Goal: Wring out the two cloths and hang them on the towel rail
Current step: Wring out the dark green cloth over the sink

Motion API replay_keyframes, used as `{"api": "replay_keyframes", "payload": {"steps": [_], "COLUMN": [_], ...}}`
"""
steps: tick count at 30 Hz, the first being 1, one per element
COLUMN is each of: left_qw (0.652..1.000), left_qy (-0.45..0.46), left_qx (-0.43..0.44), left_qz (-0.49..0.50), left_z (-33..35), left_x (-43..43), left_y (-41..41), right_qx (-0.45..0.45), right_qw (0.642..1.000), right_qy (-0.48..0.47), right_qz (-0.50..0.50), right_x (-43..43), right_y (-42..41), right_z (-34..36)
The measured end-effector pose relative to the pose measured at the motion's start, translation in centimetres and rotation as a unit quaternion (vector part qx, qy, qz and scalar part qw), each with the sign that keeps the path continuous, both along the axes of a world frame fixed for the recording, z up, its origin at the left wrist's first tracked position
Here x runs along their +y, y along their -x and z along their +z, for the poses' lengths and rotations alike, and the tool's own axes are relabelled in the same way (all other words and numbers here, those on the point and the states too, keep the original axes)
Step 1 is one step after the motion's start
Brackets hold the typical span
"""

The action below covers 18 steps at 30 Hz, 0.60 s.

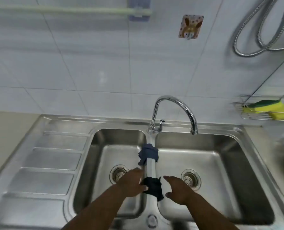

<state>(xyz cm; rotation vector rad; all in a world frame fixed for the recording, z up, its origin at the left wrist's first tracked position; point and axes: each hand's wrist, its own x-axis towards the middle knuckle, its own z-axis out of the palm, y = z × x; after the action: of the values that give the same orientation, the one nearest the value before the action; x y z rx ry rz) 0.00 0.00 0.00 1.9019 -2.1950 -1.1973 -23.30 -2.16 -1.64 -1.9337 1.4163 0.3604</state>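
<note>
The whole frame is soft with motion blur, worst at the edges: the towel rail [68, 11] at the upper left is a pale smear cut off by the left border, and the sponge rack [263, 110] at right runs out of frame. Both forearms are cut by the bottom edge.

Low in the centre, the dark cloth [153, 188] lies draped over the divider [150, 168] between the two basins of the sink [58, 156]. The left hand [131, 183] has its grip spread, fingertips touching the cloth's left edge without closing on it. The right hand [179, 191] is open too, fingers apart, just beside the cloth's right edge; contact cannot be told. Further up the divider, the blue-grey cloth [148, 154] sits bunched below the tap [174, 112].
</note>
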Motion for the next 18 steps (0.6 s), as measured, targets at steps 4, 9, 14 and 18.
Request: {"api": "replay_keyframes", "payload": {"steps": [4, 9, 14, 18], "left_qw": [0.998, 0.998, 0.990, 0.973], "left_qy": [0.029, 0.057, 0.067, 0.067], "left_qx": [0.056, 0.029, 0.099, 0.185], "left_qz": [0.015, 0.000, 0.069, 0.122], "left_z": [-1.7, -2.7, -2.0, 0.7], "left_x": [1.2, 1.4, 1.5, 1.2], "left_y": [1.5, 1.5, 1.7, 0.7], "right_qx": [-0.095, -0.095, -0.163, -0.223], "right_qw": [0.995, 0.994, 0.982, 0.967], "right_qy": [-0.003, 0.048, 0.085, 0.097], "right_qz": [-0.030, -0.033, -0.047, -0.071], "right_x": [1.0, 1.2, 0.8, 0.0], "right_y": [-2.3, -2.7, -3.6, -4.5], "right_z": [-0.2, -1.1, 1.5, 5.1]}}
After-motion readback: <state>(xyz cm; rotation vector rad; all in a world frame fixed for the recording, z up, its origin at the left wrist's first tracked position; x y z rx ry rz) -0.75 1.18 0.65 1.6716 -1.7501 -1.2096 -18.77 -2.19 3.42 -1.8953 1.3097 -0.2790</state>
